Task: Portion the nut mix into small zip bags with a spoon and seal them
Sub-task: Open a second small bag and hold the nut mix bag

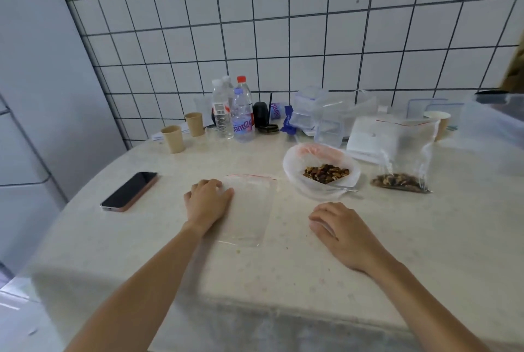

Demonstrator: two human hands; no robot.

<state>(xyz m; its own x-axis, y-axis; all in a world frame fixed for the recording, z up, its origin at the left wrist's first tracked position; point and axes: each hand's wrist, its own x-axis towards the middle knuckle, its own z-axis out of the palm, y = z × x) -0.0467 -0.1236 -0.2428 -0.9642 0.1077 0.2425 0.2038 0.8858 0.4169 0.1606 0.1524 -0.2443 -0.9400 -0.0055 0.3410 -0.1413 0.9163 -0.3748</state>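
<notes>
2 paper cups [183, 131], bottles [234, 109], phone [129, 191] crowd table [283, 280].

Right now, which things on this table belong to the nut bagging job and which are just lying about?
For the job: empty zip bag, bowl of nut mix, spoon, filled bag.
Lying about: phone, paper cups, water bottles.

The tabletop [283, 266] looks like pale speckled stone, matt. The empty zip bag [249, 209] is thin clear plastic (faintly glossy at its creases). The phone [129, 191] has a glossy black glass face. Two cups [173, 139] look like matt brown paper.
</notes>
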